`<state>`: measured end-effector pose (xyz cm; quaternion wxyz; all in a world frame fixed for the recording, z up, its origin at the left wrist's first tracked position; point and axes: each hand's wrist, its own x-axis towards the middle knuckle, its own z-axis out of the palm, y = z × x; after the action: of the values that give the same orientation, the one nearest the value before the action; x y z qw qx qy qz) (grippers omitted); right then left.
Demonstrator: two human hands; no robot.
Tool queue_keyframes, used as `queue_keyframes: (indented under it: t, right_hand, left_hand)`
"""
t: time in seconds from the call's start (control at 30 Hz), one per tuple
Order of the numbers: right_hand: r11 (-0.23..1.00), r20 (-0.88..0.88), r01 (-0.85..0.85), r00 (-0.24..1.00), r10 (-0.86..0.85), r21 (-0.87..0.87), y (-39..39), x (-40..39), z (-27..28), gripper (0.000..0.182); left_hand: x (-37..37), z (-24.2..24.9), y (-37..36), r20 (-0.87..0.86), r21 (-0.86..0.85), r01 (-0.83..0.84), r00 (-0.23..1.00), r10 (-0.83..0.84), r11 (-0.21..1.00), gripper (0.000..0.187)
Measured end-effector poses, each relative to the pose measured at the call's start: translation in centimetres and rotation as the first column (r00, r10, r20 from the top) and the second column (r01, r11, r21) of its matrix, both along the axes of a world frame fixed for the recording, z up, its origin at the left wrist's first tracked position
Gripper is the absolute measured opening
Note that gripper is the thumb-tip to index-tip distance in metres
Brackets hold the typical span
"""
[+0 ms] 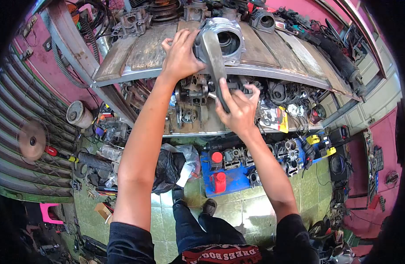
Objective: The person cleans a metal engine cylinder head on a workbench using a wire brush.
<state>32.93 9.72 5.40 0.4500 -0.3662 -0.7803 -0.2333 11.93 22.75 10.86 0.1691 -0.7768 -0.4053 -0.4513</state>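
A silver engine cylinder [239, 49] with cooling fins and a large round bore stands at the front edge of the wooden bench. My left hand [181, 53] grips its left side, fingers over the back and thumb toward the front edge. In my right hand [240, 105] is a long flat grey file-like tool [215, 55]. The tool slants up and overlaps the left part of the cylinder's face, its rounded end near the top. My fingers close around its dark lower end, the index finger stretched along it.
More engine parts [132, 22] line the back of the bench [149, 50]. A lower shelf [202, 125] holds metal parts. On the floor are a blue tray [233, 187] with red bottles, a black plastic bag [167, 169] and an angle grinder [57, 152] with a large disc at left.
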Motion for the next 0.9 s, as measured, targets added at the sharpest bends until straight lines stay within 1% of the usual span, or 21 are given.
queue_keyframes:
  t: [0.07,0.1,0.17,0.23,0.27,0.3,0.37,0.43,0.5,0.57,0.63,0.67,0.7,0.77,0.83,0.9]
  right_hand:
    - [0.990,-0.060,-0.007,0.998,0.016,0.138,1.4,-0.4,1.7,0.068]
    - [0.990,-0.064,0.051,0.997,-0.043,0.134,1.6,-0.5,2.3,0.069]
    - [0.990,-0.029,0.068,0.997,-0.065,0.126,2.8,0.5,0.2,0.071]
    - [0.998,0.092,0.036,0.995,-0.041,0.056,1.4,1.6,-2.9,0.072]
    - [0.999,0.037,0.036,0.999,-0.036,-0.008,0.3,1.4,-3.5,0.074]
    - [0.999,0.040,0.031,0.999,-0.031,-0.004,0.4,1.2,-2.8,0.074]
    - [1.000,0.028,0.003,1.000,-0.003,0.021,-0.4,0.4,-0.3,0.067]
    - [0.999,0.051,0.017,0.999,-0.018,0.030,0.2,-0.6,2.1,0.067]
    - [0.996,0.080,0.081,0.993,-0.083,0.022,0.8,-1.2,3.4,0.069]
    - [0.997,0.080,0.073,0.994,-0.076,0.040,0.8,-0.9,2.3,0.071]
    - [0.997,0.078,0.067,0.995,-0.063,-0.043,-0.7,-0.3,0.6,0.070]
    - [0.996,0.076,0.072,0.995,-0.068,-0.044,-1.1,-0.1,0.0,0.069]
    - [0.997,0.077,0.069,0.995,-0.066,-0.040,-1.0,-0.1,0.3,0.069]
    - [0.997,0.017,0.045,0.999,-0.044,-0.066,-1.0,-0.2,1.2,0.070]
    - [0.997,0.035,0.064,0.997,-0.063,-0.039,-0.5,0.0,1.6,0.069]
    - [0.998,0.051,0.056,0.997,-0.055,-0.012,0.1,0.5,0.5,0.070]
  left_hand:
    - [0.2,0.0,0.0,0.022,0.025,-0.039,0.999,0.038,0.999,0.093]
    - [0.2,0.0,-0.1,0.024,0.022,-0.038,0.999,0.037,0.999,0.093]
    - [0.0,0.0,-0.2,0.025,-0.006,-0.009,1.000,0.009,1.000,0.095]
    - [0.1,0.0,0.1,0.015,0.011,-0.025,1.000,0.025,1.000,0.096]
    - [0.0,-0.1,0.2,0.007,0.022,-0.045,0.999,0.045,0.999,0.096]
    - [-0.1,0.0,0.3,0.010,0.027,-0.050,0.999,0.050,0.998,0.096]
    - [0.0,-0.1,0.2,0.002,0.024,-0.039,0.999,0.039,0.999,0.094]
    - [0.1,0.2,-0.3,0.002,-0.001,-0.026,1.000,0.026,1.000,0.092]
    - [0.2,0.2,-0.3,0.009,-0.027,-0.017,1.000,0.017,0.999,0.090]
    - [0.0,-0.1,0.4,0.030,-0.018,-0.002,1.000,0.002,1.000,0.090]
    - [-0.2,-0.3,0.5,0.011,-0.003,-0.029,1.000,0.029,1.000,0.090]
    - [-0.2,-0.4,0.6,-0.011,0.010,-0.050,0.999,0.050,0.999,0.091]
    - [-0.2,-0.2,0.5,-0.010,0.013,-0.052,0.999,0.052,0.999,0.091]
    - [-0.1,0.0,0.1,0.021,-0.032,-0.015,1.000,0.015,0.999,0.092]
    - [0.0,-0.1,0.1,0.023,-0.022,-0.016,1.000,0.017,1.000,0.093]
    - [0.0,-0.1,0.1,0.024,-0.008,-0.026,0.999,0.026,1.000,0.093]
